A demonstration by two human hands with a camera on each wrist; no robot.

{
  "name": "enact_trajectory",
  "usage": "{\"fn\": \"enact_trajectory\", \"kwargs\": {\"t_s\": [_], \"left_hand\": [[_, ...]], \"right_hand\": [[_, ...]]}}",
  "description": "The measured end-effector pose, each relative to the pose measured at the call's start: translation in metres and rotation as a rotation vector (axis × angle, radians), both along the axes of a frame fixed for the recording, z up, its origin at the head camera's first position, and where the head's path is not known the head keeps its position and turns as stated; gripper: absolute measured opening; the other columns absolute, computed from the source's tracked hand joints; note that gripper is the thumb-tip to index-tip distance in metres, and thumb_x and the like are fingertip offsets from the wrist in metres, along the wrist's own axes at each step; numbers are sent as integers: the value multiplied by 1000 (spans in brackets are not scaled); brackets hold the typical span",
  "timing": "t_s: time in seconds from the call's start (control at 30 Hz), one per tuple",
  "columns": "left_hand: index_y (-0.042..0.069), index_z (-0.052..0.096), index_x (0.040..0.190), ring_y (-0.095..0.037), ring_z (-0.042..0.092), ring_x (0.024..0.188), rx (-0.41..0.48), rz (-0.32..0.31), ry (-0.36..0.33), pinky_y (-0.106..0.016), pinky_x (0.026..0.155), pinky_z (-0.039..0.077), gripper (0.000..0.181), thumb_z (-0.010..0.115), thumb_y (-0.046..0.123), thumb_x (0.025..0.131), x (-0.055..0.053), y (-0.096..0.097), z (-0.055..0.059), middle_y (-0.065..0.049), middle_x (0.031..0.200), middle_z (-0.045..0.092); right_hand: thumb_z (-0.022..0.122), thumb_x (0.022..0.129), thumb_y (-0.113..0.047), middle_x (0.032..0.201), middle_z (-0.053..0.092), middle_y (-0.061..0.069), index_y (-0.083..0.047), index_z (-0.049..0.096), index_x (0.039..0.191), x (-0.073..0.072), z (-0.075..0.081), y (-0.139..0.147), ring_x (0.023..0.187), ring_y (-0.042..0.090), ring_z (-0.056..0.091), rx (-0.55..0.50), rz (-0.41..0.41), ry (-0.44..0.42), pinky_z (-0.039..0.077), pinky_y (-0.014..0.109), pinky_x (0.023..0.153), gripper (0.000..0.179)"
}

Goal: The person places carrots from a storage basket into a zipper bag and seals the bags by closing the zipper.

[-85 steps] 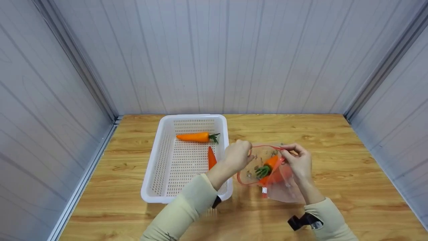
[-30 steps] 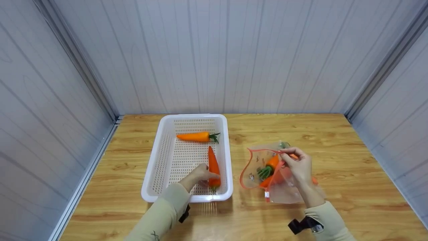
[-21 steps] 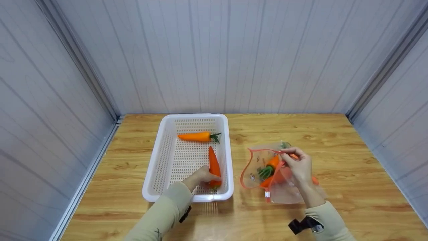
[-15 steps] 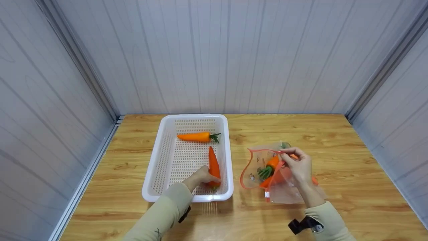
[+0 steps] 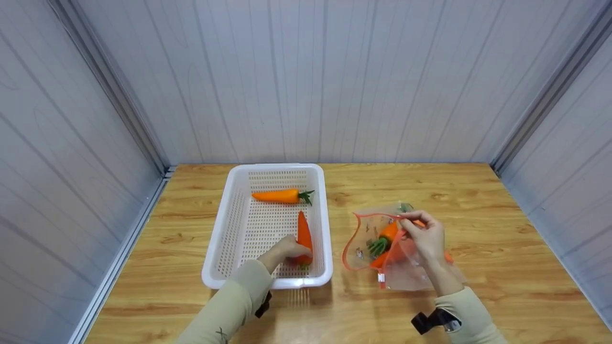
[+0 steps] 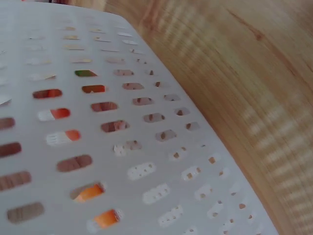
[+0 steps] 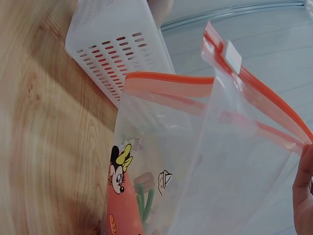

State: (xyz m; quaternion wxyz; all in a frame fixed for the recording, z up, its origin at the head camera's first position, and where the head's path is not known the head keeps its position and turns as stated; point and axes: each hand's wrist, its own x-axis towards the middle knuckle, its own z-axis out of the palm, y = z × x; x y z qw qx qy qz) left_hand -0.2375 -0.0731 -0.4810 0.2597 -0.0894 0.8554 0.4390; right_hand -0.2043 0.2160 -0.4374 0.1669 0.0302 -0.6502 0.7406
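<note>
Left hand [image 5: 289, 249] gripping redder carrot [image 5: 304, 233] near leafy end; likely light, firm, smooth, thick part best hold; right hand [image 5: 429, 237] pinching limp-looking bag [image 5: 355, 249] by rim

On the left, one white basket [image 5: 296, 283] holds one orange carrot [image 5: 277, 196] and one red carrot [image 5: 303, 230], two in all. On the right, one clear bag [image 5: 406, 281] holds at least two bagged carrots [image 5: 389, 231]. One left hand [image 5: 288, 247] and one right hand [image 5: 428, 237] show above one tabletop [image 5: 191, 210].
</note>
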Motion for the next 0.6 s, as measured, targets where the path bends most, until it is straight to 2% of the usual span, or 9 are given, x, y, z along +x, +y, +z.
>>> {"fn": "enact_trajectory", "kwargs": {"t_s": [0.1,0.13,0.23,0.4,0.47,0.6], "left_hand": [[-1,52,102,-19,51,73,-13,32,-22,-30,69,45,46,72,21,67,-1,0,6,-9,83,54],[-1,51,103,-19,51,71,-20,40,-26,-30,68,47,47,71,21,67,-2,0,8,-9,83,54],[-2,48,103,-20,53,66,-15,57,-35,-32,65,50,48,70,21,67,-4,-1,13,-11,81,53],[-1,51,91,-15,51,52,18,66,-42,-30,61,51,35,69,20,68,-5,-2,21,-8,70,53],[1,53,85,-13,50,47,35,64,-30,-30,59,51,28,68,18,68,-4,-2,24,-7,65,54],[1,52,84,-13,49,48,39,61,8,-32,62,51,27,67,18,69,-1,-4,29,-7,67,54]], "right_hand": [[58,79,7,78,61,7,7,62,87,-1,2,-1,50,13,54,10,-29,-54,47,22,47,8],[58,80,7,77,60,6,10,61,87,2,7,-4,49,12,53,37,-62,-94,48,22,47,8],[56,79,11,75,60,7,13,59,88,1,8,-5,48,13,53,19,-70,-115,48,23,46,9],[57,79,10,76,59,8,8,62,84,-1,4,-3,49,12,53,9,-51,-66,47,22,46,8],[59,78,8,77,60,8,4,64,83,-4,-3,0,50,12,53,-19,-7,-13,47,21,46,8],[59,79,6,78,61,8,2,65,82,-5,-6,2,50,13,54,-50,35,39,47,21,45,8]]}}
